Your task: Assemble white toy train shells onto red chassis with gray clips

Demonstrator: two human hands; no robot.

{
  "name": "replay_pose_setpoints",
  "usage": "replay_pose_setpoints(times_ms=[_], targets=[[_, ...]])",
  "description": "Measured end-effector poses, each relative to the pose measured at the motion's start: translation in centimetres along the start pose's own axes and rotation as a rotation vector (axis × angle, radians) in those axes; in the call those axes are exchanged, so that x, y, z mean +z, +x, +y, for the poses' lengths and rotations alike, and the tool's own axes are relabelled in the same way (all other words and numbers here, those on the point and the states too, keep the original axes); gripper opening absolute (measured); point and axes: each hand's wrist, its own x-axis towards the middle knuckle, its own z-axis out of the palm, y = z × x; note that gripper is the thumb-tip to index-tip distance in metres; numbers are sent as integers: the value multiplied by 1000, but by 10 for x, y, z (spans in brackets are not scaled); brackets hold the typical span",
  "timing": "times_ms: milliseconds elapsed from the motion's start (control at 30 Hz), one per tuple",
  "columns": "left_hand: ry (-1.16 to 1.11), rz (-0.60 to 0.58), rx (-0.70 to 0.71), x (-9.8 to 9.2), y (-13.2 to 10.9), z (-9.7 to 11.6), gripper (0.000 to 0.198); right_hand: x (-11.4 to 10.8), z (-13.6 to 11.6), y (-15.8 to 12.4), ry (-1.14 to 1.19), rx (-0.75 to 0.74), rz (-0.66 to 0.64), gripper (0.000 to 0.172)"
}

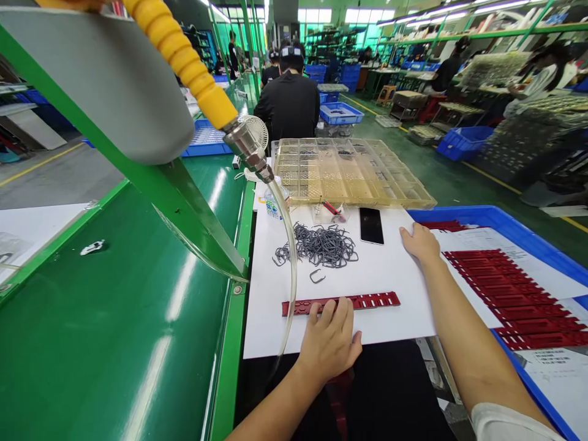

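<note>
The left hand (328,343) is held open, fingertips resting on a red strip (340,303); the right hand (419,243) is spread flat beside a blue crate (528,245) containing red strips (509,294) on paper (478,245).

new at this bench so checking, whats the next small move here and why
Probably bring the right hand over to pick up the loose grey clip, since it lies apart from the pile of grey clips, just above the red perforated strip where the left hand rests its fingers.
</note>
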Motion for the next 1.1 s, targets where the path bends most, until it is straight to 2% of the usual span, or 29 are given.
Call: replay_pose_setpoints(times_ms=[567, 1100], targets=[[-28, -47, -12, 2, -1, 0, 56, 0, 1, 1, 1, 9, -7, 64], [-27, -39, -11, 0, 0, 0, 54, -4, -4, -5, 12, 8, -7, 63]])
